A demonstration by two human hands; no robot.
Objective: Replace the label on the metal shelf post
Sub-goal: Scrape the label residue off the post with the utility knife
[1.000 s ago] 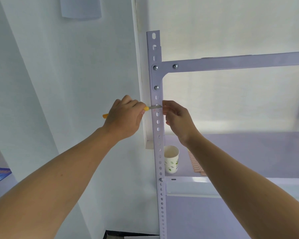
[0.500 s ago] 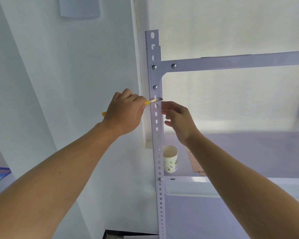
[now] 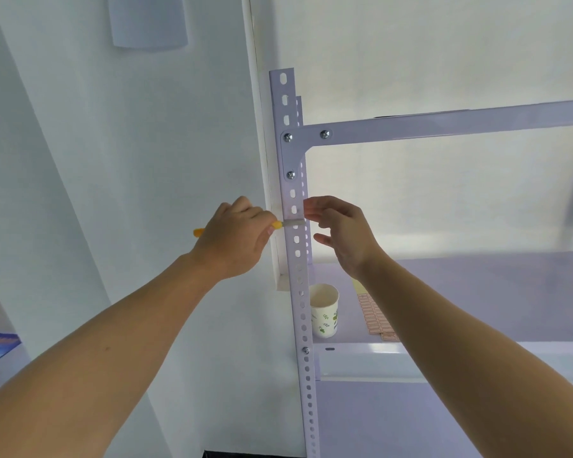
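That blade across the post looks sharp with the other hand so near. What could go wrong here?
1. The blade lies across the post with its tip close to the open right hand; a slip could nick those fingers.
2. The left hand grips the knife near the blade, so a hard push could slide it forward.
3. Scraping may scratch the post's paint.

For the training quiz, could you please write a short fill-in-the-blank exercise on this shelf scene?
1. The left hand holds a scraper with a ____ handle.
2. The blade lies across the ____.
3. The right hand is open and holds ____.
4. The paper cup stands on the shelf, to the ____ of the post.

Missing words: yellow; post; nothing; right
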